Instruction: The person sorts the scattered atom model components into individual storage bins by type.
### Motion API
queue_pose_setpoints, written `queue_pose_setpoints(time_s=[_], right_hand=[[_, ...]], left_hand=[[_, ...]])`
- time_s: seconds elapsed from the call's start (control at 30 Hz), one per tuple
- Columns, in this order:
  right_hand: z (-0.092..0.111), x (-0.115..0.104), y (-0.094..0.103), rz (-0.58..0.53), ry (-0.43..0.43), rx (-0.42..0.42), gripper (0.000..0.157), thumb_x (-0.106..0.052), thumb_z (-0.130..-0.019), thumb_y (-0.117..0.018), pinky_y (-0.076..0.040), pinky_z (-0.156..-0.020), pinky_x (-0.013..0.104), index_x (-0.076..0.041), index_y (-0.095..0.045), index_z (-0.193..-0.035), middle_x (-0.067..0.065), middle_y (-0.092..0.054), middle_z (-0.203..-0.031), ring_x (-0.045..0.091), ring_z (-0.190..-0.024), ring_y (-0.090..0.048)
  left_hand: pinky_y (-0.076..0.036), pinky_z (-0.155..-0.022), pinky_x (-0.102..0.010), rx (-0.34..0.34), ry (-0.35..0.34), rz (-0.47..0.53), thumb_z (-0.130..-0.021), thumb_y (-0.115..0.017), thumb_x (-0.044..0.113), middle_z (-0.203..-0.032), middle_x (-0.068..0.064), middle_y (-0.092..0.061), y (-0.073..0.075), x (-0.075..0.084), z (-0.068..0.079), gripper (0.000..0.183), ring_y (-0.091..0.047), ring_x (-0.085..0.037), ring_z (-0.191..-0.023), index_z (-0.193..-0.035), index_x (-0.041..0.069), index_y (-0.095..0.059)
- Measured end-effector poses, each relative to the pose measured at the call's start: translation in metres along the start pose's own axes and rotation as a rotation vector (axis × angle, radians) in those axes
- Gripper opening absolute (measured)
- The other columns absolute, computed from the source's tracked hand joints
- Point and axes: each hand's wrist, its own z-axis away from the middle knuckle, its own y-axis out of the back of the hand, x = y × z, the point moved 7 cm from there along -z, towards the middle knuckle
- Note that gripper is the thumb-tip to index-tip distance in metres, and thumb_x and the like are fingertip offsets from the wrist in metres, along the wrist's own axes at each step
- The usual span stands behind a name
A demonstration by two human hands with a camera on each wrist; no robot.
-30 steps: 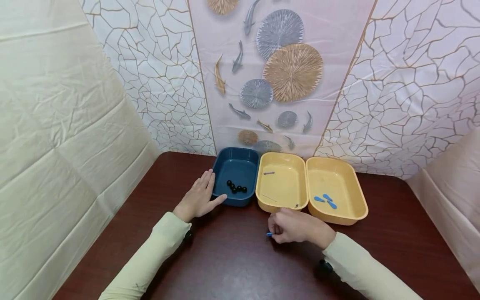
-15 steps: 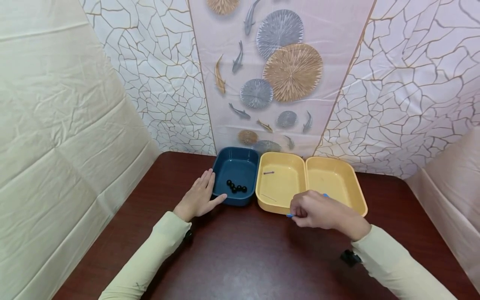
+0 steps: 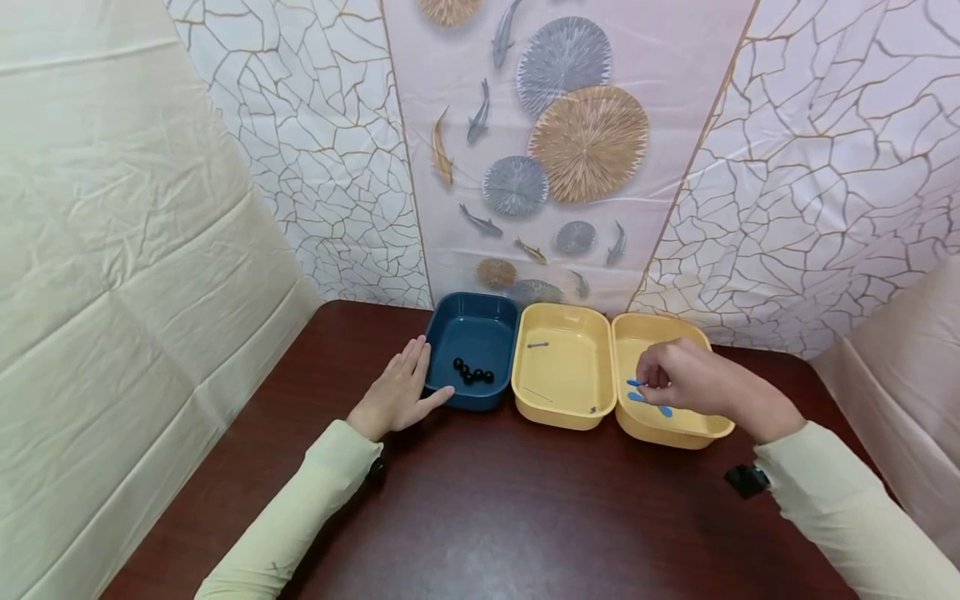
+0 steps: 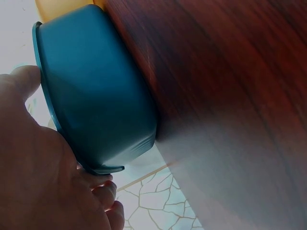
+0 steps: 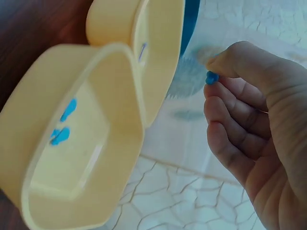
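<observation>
My left hand (image 3: 393,392) lies along the left side of the dark blue tray (image 3: 471,329), its fingers fairly straight and its thumb on the front rim. In the left wrist view the tray's outer wall (image 4: 96,86) shows beside that hand. Thumb and index finger of my right hand (image 3: 693,379) pinch a small blue piece (image 5: 211,77) above the right yellow tray (image 3: 708,423); in the head view its flat end shows by the fingertips. Blue teardrop-shaped pieces (image 5: 68,109) lie on that tray's floor, partly hidden by the right hand in the head view.
Several black beads (image 3: 468,374) sit in the dark blue tray. The middle yellow tray (image 3: 564,367) holds a small purple bar (image 3: 537,344), a thin pin-like stick (image 3: 537,394) and a tiny dark piece (image 3: 593,409). A patterned cloth (image 3: 360,167) hangs right behind the table.
My right hand has moved right and away from me, from the table before the middle tray to above the right yellow tray, still pinching the blue piece. My left hand has stayed put.
</observation>
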Motion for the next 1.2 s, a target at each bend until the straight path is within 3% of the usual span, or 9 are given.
queue_pose_setpoints(time_s=[0.37, 0.67, 0.97, 1.2], right_hand=[[0.004, 0.045, -0.008, 0.016, -0.108, 0.005, 0.013, -0.003, -0.085, -0.08, -0.054, -0.06, 0.021, -0.013, -0.075, -0.08, -0.011, -0.07, -0.072, -0.003, -0.066, -0.06], [0.015, 0.081, -0.047, -0.068, -0.205, -0.085, 0.009, -0.007, -0.089, -0.08, -0.056, -0.064, 0.022, -0.01, -0.075, -0.083, -0.007, -0.073, -0.076, 0.001, -0.071, -0.065], [0.02, 0.095, -0.078, -0.062, -0.197, -0.068, 0.007, -0.007, -0.087, -0.082, -0.056, -0.064, 0.022, -0.01, -0.077, -0.084, -0.006, -0.074, -0.078, 0.001, -0.071, -0.066], [0.018, 0.095, -0.074, -0.078, -0.235, -0.066, 0.005, -0.01, -0.092, -0.08, -0.057, -0.067, 0.026, -0.009, -0.077, -0.088, -0.004, -0.075, -0.08, 0.005, -0.075, -0.067]], left_hand=[[-0.018, -0.134, -0.056, -0.008, 0.002, 0.002, -0.106, -0.044, 0.062, -0.177, -0.023, -0.01, 0.0, 0.003, -0.001, 0.096, -0.012, -0.041, -0.165, -0.167, -0.006, -0.013], [-0.019, -0.133, -0.058, 0.001, -0.005, 0.008, -0.106, -0.046, 0.061, -0.177, -0.024, -0.012, -0.001, 0.004, -0.001, 0.095, -0.014, -0.042, -0.165, -0.166, -0.007, -0.015], [-0.017, -0.134, -0.056, -0.005, -0.002, 0.007, -0.106, -0.045, 0.063, -0.177, -0.023, -0.01, -0.004, 0.0, -0.001, 0.097, -0.012, -0.041, -0.165, -0.167, -0.005, -0.013], [-0.018, -0.133, -0.057, 0.001, -0.004, 0.018, -0.106, -0.047, 0.062, -0.177, -0.024, -0.012, -0.001, 0.001, 0.0, 0.096, -0.013, -0.042, -0.165, -0.166, -0.006, -0.015]])
